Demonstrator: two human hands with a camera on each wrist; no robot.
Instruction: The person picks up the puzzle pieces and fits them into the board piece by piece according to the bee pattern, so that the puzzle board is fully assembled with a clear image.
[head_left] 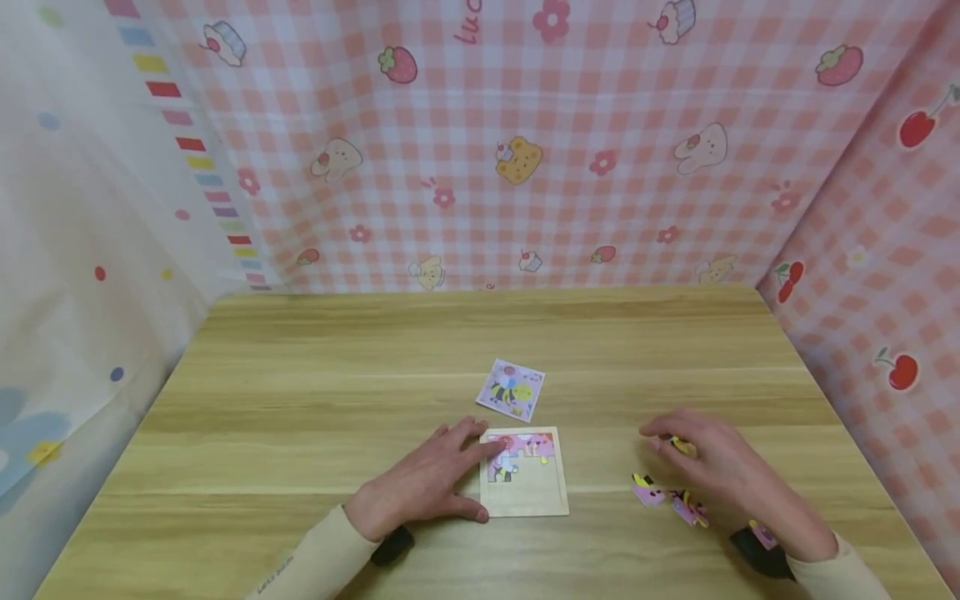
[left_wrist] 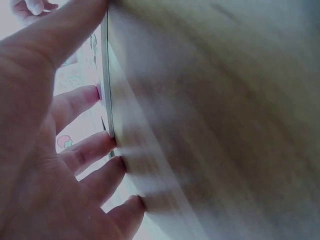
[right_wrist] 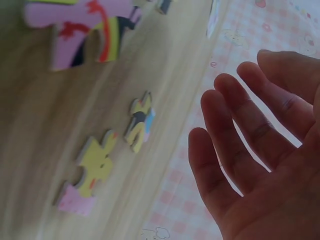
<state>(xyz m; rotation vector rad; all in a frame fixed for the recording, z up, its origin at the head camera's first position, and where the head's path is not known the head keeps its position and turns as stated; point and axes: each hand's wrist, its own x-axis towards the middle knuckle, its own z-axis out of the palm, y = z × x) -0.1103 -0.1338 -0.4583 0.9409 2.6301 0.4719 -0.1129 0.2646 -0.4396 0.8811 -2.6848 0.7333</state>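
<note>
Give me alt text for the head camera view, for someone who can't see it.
A left hand touches a partly filled puzzle board on a wood-grain table while a right hand hovers over loose pieces. A bee picture card lies beyond the board, before a pink checked backdrop.

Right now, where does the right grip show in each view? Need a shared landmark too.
Head: right side, lower half, by loose puzzle pieces.
Left wrist: top left corner, cut off by the frame, beyond the thumb of the left grip.
Right wrist: large, filling the lower right, fingers toward upper left.
Shared landmark: strawberry-print cloth, washed out in the left wrist view.
</note>
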